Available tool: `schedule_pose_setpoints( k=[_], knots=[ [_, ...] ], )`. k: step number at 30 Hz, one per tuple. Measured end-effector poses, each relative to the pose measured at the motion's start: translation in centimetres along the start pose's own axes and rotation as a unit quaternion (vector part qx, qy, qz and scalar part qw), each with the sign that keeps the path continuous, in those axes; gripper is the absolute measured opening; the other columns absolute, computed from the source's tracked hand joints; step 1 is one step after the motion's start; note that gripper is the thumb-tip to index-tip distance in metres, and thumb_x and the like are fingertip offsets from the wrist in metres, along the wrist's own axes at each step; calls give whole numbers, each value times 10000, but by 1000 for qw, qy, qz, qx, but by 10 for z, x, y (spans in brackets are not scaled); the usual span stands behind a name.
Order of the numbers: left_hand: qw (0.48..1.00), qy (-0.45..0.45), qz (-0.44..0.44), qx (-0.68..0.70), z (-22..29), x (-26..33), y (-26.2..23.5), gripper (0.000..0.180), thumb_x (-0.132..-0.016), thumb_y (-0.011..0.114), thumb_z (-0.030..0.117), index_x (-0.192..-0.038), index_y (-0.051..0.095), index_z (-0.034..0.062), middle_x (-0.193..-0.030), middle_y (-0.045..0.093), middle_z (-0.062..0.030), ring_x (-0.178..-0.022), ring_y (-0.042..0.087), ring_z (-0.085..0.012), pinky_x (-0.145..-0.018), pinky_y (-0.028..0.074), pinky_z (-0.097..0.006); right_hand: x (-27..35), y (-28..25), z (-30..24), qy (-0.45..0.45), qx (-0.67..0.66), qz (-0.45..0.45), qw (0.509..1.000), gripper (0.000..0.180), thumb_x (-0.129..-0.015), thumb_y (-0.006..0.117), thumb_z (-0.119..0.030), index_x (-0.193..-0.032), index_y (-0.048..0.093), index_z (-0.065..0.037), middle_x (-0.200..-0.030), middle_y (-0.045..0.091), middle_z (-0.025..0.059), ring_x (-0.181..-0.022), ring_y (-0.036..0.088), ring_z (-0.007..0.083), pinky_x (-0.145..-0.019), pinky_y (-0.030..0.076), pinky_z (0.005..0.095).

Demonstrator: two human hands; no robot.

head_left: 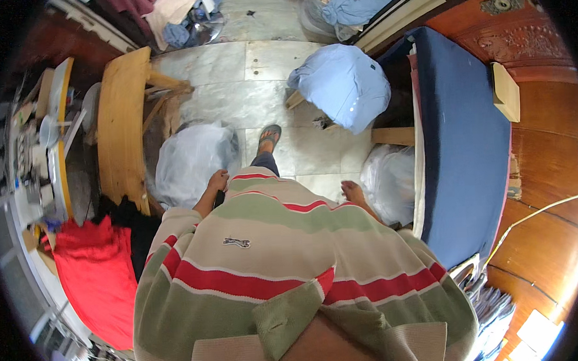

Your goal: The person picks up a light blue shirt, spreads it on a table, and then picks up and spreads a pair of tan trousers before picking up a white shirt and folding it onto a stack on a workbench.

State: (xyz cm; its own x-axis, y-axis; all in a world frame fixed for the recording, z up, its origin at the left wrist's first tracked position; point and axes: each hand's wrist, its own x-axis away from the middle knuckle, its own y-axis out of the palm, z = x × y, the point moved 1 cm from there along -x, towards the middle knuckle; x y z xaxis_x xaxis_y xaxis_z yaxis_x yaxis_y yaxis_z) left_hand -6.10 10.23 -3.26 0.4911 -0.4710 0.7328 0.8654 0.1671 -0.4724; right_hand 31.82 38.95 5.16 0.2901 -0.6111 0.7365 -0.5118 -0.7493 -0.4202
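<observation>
My left hand hangs beside the hem of my striped shirt, its fingers curled in with nothing visible in them. A plastic-wrapped bundle stands on the floor close to it. On the other side, my right hand hangs with loosely bent fingers, somewhat apart and holding nothing I can see. It is nearest to another clear plastic bag, beside the blue-covered table. One sandalled foot is on the floor ahead of me.
A wooden bench stands at the left, with red cloth nearer me. Light blue cloth covers a stool ahead right. The blue-covered table runs along the right. More clothing piles lie beyond the doorway.
</observation>
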Motion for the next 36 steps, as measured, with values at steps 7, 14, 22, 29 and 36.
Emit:
schedule_pose_setpoints(
  k=[7,14,22,29,36],
  knots=[
    [988,29,-72,137,134,-71,-21,310,-761,478,147,-1047,484,28,-852,538,-76,-781,494,-162,-736,388,-269,-181,-55,-156,-183,130,147,963,354,-719,523,-222,-1029,507,-50,-1007,520,167,-960,474,301,-839,356,350],
    [947,312,-26,-67,263,-166,-4,276,-786,431,138,-1027,485,15,-1020,516,-150,-956,483,-275,-816,374,-329,-308,-103,-228,-145,47,219,964,348,-712,524,-218,-1021,510,-60,-1027,500,172,-965,458,298,-839,351,349],
    [858,486,86,-141,481,-280,59,255,-755,486,156,-999,491,79,-957,511,-115,-896,491,-266,-749,401,-359,-362,-194,-125,-67,77,369,924,387,-742,480,-216,-1092,460,-53,-1062,492,180,-1000,445,312,-874,327,365],
    [862,421,84,-268,521,-327,95,238,-759,485,198,-982,484,114,-913,515,-85,-888,497,-252,-726,399,-389,-400,-232,-79,-71,80,281,954,427,-806,404,-305,-1144,402,-44,-1121,449,189,-1046,405,331,-873,324,381],
    [812,504,158,-250,518,-333,92,133,-753,464,152,-862,465,73,-815,526,-97,-771,516,-266,-688,393,-387,-388,-231,-76,-109,114,380,911,410,-818,371,-367,-1052,480,-49,-1057,485,187,-952,454,352,-785,353,411]
  ],
)
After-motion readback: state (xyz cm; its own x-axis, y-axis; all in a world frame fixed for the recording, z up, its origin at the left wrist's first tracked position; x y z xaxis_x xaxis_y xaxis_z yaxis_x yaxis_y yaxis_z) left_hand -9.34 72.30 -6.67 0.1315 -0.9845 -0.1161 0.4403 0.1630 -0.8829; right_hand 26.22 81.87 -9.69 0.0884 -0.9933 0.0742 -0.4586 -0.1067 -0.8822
